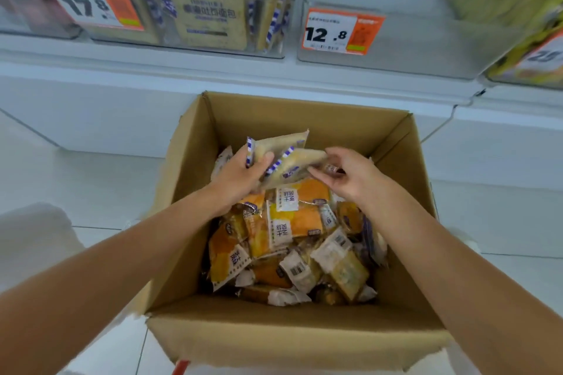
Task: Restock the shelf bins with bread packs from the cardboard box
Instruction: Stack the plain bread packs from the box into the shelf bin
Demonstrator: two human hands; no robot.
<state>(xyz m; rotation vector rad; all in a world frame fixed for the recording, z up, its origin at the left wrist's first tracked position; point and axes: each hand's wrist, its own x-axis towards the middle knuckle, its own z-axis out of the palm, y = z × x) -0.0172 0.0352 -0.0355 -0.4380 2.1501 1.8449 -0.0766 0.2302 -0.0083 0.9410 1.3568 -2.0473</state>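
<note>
An open cardboard box (pixel 304 341) stands below the shelf, filled with several orange and pale bread packs (pixel 292 222). My left hand (pixel 240 175) grips two pale toast packs with blue-striped edges (pixel 283 155) above the pile at the box's far side. My right hand (pixel 350 175) reaches in from the right, its fingertips curled at the right end of those same packs; whether it pinches them is unclear. A clear shelf bin (pixel 189 49) at upper left holds matching pale toast packs. The bin to its right (pixel 396 67), tagged 12.8, looks empty.
Orange price tags (pixel 341 32) hang on the bin fronts. A bin with yellow-green packs (pixel 524 9) sits at upper right, a pinkish bin at far left. The white shelf ledge (pixel 152 70) runs across above the box. White tiled floor surrounds the box.
</note>
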